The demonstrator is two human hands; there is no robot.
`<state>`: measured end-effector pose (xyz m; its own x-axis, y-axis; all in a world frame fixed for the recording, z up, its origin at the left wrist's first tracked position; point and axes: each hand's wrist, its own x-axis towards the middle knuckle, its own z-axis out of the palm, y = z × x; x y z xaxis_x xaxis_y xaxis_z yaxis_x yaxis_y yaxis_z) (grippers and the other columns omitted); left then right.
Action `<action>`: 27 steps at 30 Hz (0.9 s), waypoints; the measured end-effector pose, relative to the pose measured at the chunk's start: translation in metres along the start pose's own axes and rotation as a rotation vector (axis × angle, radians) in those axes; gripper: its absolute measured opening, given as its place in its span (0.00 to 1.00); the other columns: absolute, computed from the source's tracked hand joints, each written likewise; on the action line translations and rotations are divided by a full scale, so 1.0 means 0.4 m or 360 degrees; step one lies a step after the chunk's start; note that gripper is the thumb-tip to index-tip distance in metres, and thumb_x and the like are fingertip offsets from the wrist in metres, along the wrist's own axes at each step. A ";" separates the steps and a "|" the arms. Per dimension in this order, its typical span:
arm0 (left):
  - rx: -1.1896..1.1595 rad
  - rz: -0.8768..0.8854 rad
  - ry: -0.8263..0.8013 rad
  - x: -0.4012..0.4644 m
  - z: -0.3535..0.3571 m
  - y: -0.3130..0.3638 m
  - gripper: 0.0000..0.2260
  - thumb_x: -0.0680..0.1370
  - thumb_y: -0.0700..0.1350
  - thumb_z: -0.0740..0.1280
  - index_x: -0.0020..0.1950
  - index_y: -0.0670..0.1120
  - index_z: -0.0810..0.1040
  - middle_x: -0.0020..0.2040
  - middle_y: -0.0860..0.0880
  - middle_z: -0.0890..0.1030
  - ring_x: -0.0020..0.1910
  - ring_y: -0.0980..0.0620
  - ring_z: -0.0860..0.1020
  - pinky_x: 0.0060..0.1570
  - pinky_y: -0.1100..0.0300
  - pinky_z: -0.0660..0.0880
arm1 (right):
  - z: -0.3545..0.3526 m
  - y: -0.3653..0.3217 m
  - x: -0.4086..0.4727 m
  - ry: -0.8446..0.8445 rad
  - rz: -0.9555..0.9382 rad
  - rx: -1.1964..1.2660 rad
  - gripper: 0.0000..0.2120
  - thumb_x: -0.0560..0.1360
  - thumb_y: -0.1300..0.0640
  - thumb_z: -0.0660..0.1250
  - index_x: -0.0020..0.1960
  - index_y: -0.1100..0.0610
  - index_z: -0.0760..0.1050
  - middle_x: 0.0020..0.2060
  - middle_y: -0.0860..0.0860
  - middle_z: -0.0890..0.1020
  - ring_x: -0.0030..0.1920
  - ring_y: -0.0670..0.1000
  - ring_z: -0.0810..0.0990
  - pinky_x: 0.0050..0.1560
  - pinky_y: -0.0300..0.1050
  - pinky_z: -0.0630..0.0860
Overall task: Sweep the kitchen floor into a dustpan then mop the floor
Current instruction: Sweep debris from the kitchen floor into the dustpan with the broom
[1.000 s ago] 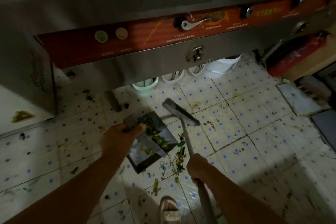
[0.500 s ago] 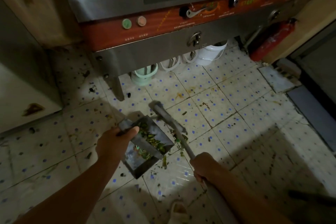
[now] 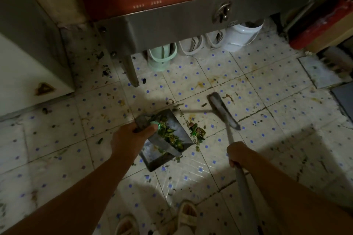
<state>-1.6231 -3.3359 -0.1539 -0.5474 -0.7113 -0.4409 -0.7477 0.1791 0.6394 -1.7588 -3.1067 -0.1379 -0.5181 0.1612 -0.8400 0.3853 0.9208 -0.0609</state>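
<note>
Sweeping scraps into the dustpan
Left hand (image 3: 129, 139) grips the dustpan (image 3: 168, 139) handle; right hand (image 3: 238, 153) grips the broom (image 3: 223, 110) beside leaf scraps (image 3: 197, 131).

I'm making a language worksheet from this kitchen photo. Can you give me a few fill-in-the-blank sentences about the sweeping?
1. The left hand holds the metal ____ by its handle.
2. The right hand grips the handle of the ____.
3. The scraps in the pan are mostly ____ in colour.
4. A small pile of scraps lies on the ____, between the pan and the brush head.

Missing words: dustpan; broom; green; floor
</note>
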 end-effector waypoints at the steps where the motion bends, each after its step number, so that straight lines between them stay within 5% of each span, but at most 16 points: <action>1: 0.0002 -0.0004 0.0009 0.001 -0.001 -0.005 0.17 0.70 0.58 0.71 0.31 0.47 0.76 0.26 0.52 0.74 0.28 0.53 0.73 0.34 0.61 0.71 | 0.032 0.011 -0.002 0.0004 -0.0044 0.0008 0.13 0.80 0.63 0.56 0.62 0.67 0.69 0.34 0.52 0.70 0.32 0.46 0.71 0.32 0.38 0.72; 6: 0.0043 0.0009 0.0070 -0.023 -0.046 -0.028 0.18 0.70 0.59 0.70 0.31 0.46 0.75 0.27 0.50 0.74 0.30 0.51 0.73 0.34 0.62 0.67 | 0.204 0.021 -0.092 -0.0228 -0.0087 -0.0139 0.15 0.80 0.62 0.58 0.64 0.65 0.66 0.43 0.53 0.77 0.39 0.47 0.77 0.47 0.38 0.77; 10: 0.0050 0.0010 0.0071 -0.043 -0.120 -0.049 0.19 0.71 0.60 0.70 0.37 0.43 0.79 0.30 0.49 0.76 0.34 0.49 0.75 0.37 0.61 0.68 | 0.287 -0.005 -0.213 -0.0292 -0.0223 -0.0149 0.18 0.80 0.62 0.58 0.68 0.66 0.65 0.61 0.58 0.75 0.57 0.51 0.77 0.56 0.39 0.74; 12: 0.0064 0.0030 0.0070 -0.054 -0.159 -0.062 0.19 0.71 0.60 0.69 0.39 0.43 0.79 0.32 0.48 0.76 0.37 0.48 0.76 0.40 0.60 0.68 | 0.295 -0.012 -0.246 -0.0356 -0.0301 -0.0205 0.18 0.80 0.63 0.55 0.68 0.66 0.66 0.51 0.56 0.77 0.54 0.53 0.77 0.47 0.36 0.76; 15: 0.0064 0.0064 0.0035 -0.072 -0.208 -0.082 0.20 0.71 0.60 0.69 0.39 0.43 0.80 0.32 0.47 0.76 0.38 0.45 0.77 0.41 0.58 0.70 | 0.275 -0.020 -0.301 -0.0313 -0.0304 -0.0181 0.17 0.80 0.63 0.55 0.67 0.66 0.68 0.34 0.50 0.69 0.33 0.46 0.71 0.22 0.27 0.70; 19: 0.0040 0.0122 -0.0023 -0.101 -0.258 -0.102 0.17 0.71 0.59 0.70 0.41 0.44 0.81 0.34 0.47 0.79 0.40 0.45 0.78 0.45 0.56 0.74 | 0.278 0.006 -0.361 -0.0176 -0.0186 -0.0109 0.16 0.79 0.62 0.59 0.66 0.65 0.69 0.37 0.50 0.71 0.33 0.44 0.73 0.23 0.23 0.69; 22: -0.0028 0.0103 -0.0078 -0.117 -0.271 -0.117 0.22 0.66 0.64 0.71 0.38 0.44 0.81 0.33 0.48 0.80 0.40 0.44 0.80 0.47 0.53 0.76 | 0.271 0.033 -0.392 -0.0153 -0.0171 -0.0180 0.17 0.79 0.61 0.60 0.66 0.66 0.69 0.54 0.56 0.79 0.53 0.52 0.80 0.50 0.34 0.75; 23: -0.0076 0.0114 -0.0085 -0.119 -0.272 -0.125 0.25 0.62 0.67 0.70 0.38 0.44 0.82 0.34 0.47 0.81 0.39 0.44 0.81 0.47 0.50 0.77 | 0.270 0.046 -0.396 -0.0131 -0.0192 -0.0272 0.17 0.79 0.62 0.59 0.66 0.66 0.70 0.54 0.57 0.79 0.53 0.52 0.80 0.51 0.34 0.75; 27: -0.0148 0.0134 -0.0091 -0.124 -0.267 -0.155 0.28 0.58 0.69 0.67 0.38 0.44 0.83 0.35 0.46 0.83 0.39 0.45 0.82 0.46 0.48 0.79 | 0.282 0.108 -0.287 -0.0129 -0.0064 -0.0006 0.15 0.79 0.64 0.55 0.61 0.68 0.73 0.32 0.50 0.70 0.32 0.46 0.72 0.27 0.30 0.69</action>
<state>-1.5096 -3.3843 -0.1045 -0.6294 -0.6560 -0.4165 -0.6616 0.1712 0.7301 -1.5967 -3.1256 -0.1050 -0.4697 0.0949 -0.8777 0.3623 0.9273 -0.0936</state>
